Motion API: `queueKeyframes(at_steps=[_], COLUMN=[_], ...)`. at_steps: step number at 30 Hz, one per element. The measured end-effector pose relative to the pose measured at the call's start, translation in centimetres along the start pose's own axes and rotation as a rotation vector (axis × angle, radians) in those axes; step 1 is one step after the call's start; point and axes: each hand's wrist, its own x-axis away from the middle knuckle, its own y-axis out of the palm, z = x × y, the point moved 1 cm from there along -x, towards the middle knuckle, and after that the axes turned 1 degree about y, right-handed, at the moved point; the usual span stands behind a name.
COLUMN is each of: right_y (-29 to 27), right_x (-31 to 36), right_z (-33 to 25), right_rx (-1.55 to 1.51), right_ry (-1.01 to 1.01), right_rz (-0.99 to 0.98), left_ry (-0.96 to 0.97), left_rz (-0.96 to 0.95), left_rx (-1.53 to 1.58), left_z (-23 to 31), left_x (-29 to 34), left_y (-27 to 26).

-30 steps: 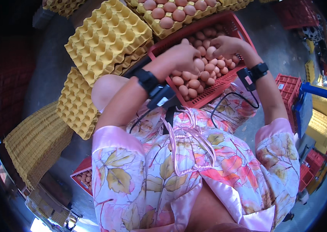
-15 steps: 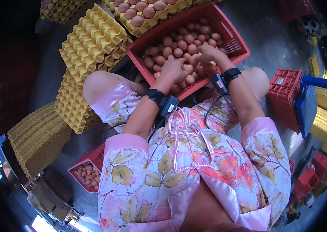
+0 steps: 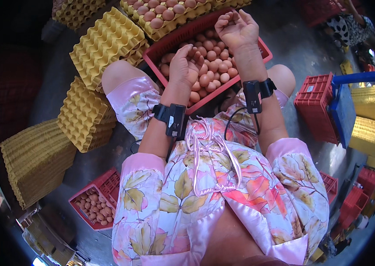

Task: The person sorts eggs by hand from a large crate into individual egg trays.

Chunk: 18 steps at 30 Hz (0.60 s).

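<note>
Brown eggs fill much of a red plastic crate between my knees. My left hand hovers over the crate's left part, palm half turned up and fingers loosely curled apart; no egg shows in it. Farther off, above the crate's far right part, my right hand is raised palm up. Its fingers are bent and apart, with nothing on the palm. Beyond the crate's far side, yellow egg trays carry rows of brown eggs.
Empty yellow egg trays stand stacked at left, with another stack nearer. A smaller red crate of eggs sits at lower left. To the right are a red crate and a blue panel. Another person is at far right.
Both hands have lifted off the eggs and turned palm up. My right hand has moved farther away, toward the crate's far edge; my left has shifted slightly left.
</note>
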Motion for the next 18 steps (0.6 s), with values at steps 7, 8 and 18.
queueKeyframes(at_steps=[7, 8, 18], right_y=[-1.2, -1.6, -4.5], right_x=[4.8, 5.0, 5.2], right_z=[2.1, 2.2, 1.2], right_rx=[0.013, 0.006, 0.183], right_ry=[-0.009, -0.011, -0.042], right_rz=[0.026, 0.028, 0.243], left_ry=[-0.114, -0.112, -0.089], left_rz=[-0.072, -0.076, -0.093], left_rx=[0.242, 0.253, 0.142], left_z=[1.1, 1.1, 2.6], left_x=[1.9, 2.3, 0.6], left_y=[0.8, 1.0, 1.3])
